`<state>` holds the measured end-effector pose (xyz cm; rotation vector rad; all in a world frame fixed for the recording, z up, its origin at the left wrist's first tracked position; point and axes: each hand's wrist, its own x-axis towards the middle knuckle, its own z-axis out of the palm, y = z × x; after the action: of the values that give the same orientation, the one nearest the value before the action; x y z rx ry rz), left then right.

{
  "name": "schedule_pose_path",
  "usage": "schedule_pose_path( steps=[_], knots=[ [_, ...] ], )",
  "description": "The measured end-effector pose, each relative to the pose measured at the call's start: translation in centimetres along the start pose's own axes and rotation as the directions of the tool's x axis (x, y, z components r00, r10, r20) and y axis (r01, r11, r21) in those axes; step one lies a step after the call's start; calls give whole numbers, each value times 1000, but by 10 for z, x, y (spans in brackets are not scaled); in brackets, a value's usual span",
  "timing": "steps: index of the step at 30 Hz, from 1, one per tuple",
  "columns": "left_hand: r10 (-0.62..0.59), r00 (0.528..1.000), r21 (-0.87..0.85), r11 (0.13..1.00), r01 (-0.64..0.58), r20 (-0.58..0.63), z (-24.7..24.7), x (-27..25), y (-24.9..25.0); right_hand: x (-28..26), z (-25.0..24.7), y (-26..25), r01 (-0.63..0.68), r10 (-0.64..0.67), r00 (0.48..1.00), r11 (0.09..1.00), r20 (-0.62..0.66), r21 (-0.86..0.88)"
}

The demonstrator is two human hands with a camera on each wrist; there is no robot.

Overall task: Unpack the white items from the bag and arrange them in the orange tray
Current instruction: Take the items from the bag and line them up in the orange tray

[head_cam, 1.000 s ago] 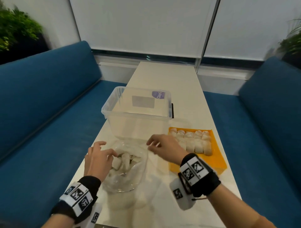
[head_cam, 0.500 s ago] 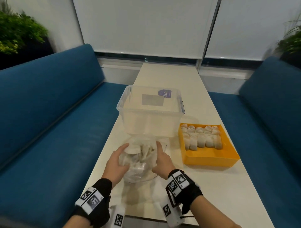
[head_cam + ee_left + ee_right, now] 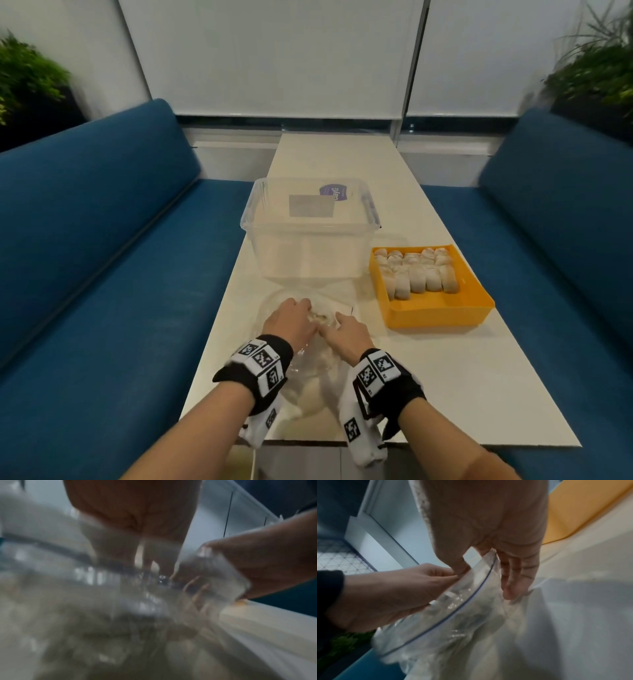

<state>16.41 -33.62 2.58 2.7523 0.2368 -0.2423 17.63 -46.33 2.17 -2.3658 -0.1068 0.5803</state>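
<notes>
Two blue sofas point(image 3: 102, 240) flank one long white table point(image 3: 445, 377).

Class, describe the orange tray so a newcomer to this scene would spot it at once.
Start at the long white table between two blue benches. Right of the big clear plastic tub sits the orange tray. It is the only brightly coloured container, and rows of white items fill its far half.

Dim, even indoor light with soft shadows on the table point(image 3: 428, 359). Wide-angle edges bend. Left wrist view is heavily blurred throughout.
</notes>
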Motion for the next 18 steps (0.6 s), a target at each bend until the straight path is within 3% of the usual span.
schedule_pose_path(
  steps=[3, 7, 18],
  knots=[
    [27, 998, 182, 983, -36, 51, 10, 4, -2, 4, 7, 4, -34, 34, 998, 999, -51, 3],
    [23, 996, 312, 949, -50, 89, 15, 10, -8, 5, 5, 10, -55, 57, 998, 987, 10, -153],
    [-49, 994, 116, 993, 38, 94, 11, 15, -18, 5, 8, 20, -33, 44, 999, 949, 29, -313]
  ],
)
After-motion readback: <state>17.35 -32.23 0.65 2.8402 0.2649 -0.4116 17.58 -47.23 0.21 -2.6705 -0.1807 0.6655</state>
